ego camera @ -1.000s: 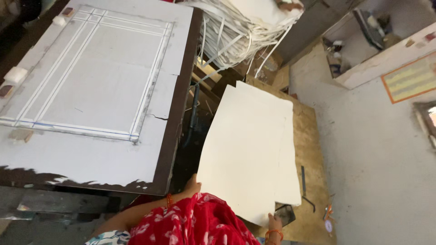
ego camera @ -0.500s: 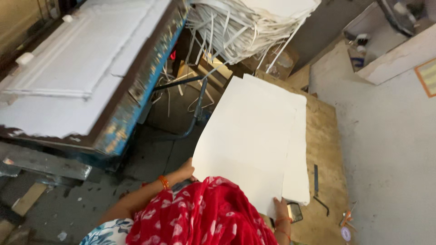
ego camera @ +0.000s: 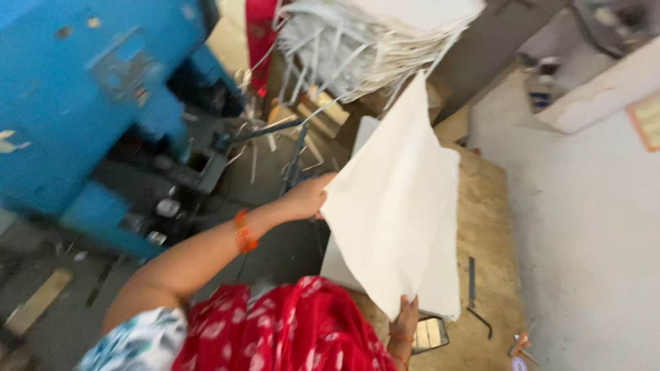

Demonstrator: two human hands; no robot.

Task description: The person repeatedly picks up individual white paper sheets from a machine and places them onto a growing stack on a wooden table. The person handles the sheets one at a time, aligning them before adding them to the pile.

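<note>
A single head-worn camera looks steeply down from above the person's chest, tilted and blurred. It is near enough that the red garment fills the lower edge. The blue machine lies far left, the wooden board right of centre, and the grey floor at the right edge.

Large cream paper sheet, lifted, tilted

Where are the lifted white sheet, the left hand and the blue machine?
white sheet point(ego camera: 395, 206), head view, middle of its face.
left hand point(ego camera: 306, 198), head view, back of hand.
blue machine point(ego camera: 75, 103), head view, side panel.
</note>
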